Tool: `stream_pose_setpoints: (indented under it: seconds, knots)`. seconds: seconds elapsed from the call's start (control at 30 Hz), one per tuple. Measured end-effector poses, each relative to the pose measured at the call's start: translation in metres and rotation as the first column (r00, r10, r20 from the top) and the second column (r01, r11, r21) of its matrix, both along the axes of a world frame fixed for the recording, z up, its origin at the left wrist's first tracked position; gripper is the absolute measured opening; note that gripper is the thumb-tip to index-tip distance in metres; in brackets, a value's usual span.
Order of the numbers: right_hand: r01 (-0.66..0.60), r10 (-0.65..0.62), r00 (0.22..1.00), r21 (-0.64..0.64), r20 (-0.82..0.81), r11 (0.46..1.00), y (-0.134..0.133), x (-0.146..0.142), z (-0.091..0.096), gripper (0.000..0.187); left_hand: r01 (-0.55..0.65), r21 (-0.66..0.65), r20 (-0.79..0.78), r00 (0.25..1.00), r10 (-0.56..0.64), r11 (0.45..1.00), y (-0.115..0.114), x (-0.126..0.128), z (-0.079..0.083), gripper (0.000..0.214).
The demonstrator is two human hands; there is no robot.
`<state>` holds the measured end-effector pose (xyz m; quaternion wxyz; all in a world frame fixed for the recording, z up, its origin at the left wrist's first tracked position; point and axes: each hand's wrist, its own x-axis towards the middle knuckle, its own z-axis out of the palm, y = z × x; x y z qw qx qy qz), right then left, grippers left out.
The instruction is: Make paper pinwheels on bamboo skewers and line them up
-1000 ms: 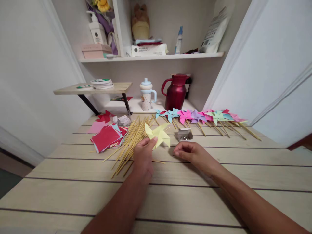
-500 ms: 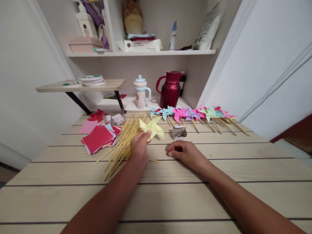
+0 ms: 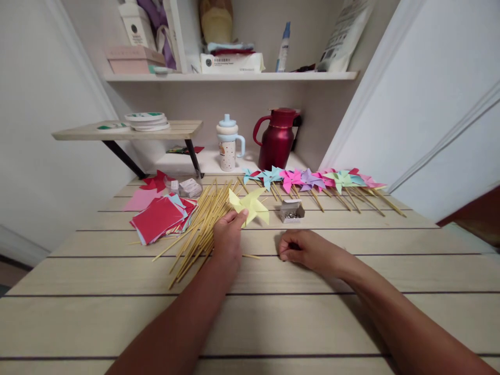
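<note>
My left hand [image 3: 227, 238] pinches a yellow paper pinwheel [image 3: 250, 204] and holds it just above a heap of thin wooden sticks [image 3: 200, 223] on the table. My right hand [image 3: 307, 250] rests on the table to the right, fingers curled under; whatever is in them is hidden. A small open box of pins [image 3: 291, 211] stands just beyond the right hand. One loose stick [image 3: 250, 255] lies between my two hands.
A stack of coloured paper squares [image 3: 162, 217] lies left of the sticks. A row of finished pinwheels on sticks [image 3: 324, 182] lines the far right. Behind stand a red jug [image 3: 278, 138], a sippy cup [image 3: 228, 142] and a low wooden shelf [image 3: 128, 130]. The wooden table [image 3: 273, 312] stretches toward me.
My right hand has drawn back a little toward me from the pin box and closed tighter. The left hand keeps hold of the yellow pinwheel. The view has shifted slightly.
</note>
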<state>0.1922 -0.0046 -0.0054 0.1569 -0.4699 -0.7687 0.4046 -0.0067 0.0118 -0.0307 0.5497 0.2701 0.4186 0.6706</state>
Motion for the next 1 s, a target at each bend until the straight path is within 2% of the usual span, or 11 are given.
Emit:
stream_pose_setpoints:
  seconds: [0.2, 0.53, 0.73, 1.0]
  knots:
    - [0.059, -0.059, 0.998, 0.007, -0.018, 0.998, 0.005, -0.004, -0.012, 0.013, 0.004, -0.006, -0.021, 1.000, -0.005, 1.000, -0.002, 0.001, 0.002, 0.034]
    - [0.146, -0.141, 0.988, 0.086, -0.062, 0.986, 0.001, -0.007, -0.016, 0.010, 0.031, -0.005, -0.037, 0.999, -0.031, 1.000, -0.004, 0.001, 0.005, 0.033]
    - [0.140, -0.132, 0.987, 0.082, -0.092, 0.987, 0.000, -0.007, -0.010, 0.015, 0.012, -0.015, -0.042, 0.999, -0.013, 1.000, -0.001, 0.000, 0.001, 0.031]
    - [0.069, -0.071, 0.992, -0.024, -0.108, 0.997, 0.000, 0.006, -0.007, 0.014, 0.049, -0.010, -0.016, 0.999, -0.049, 0.999, -0.003, 0.001, 0.000, 0.033]
